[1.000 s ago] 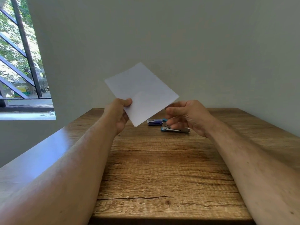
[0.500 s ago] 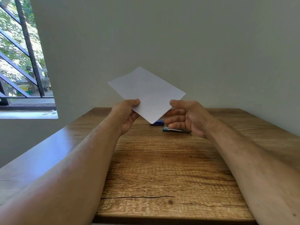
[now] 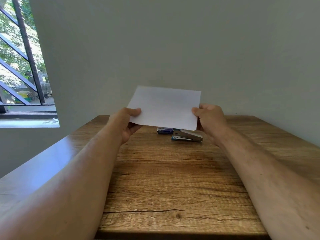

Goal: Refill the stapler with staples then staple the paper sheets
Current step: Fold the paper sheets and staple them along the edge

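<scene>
I've swung the paper sheets [image 3: 164,108] from tilted to level above the table [image 3: 173,179], left hand [image 3: 129,123] and right hand [image 3: 210,120] now pinching opposite edges, squared for the stapler [image 3: 187,135] lying just beneath.

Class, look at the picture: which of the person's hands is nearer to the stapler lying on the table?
Right. The right hand grips the paper's edge just above and beside the stapler; the left hand grips the opposite edge, farther off, beyond the staple box.

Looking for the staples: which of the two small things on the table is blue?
The box, left of the metal stapler.
</scene>
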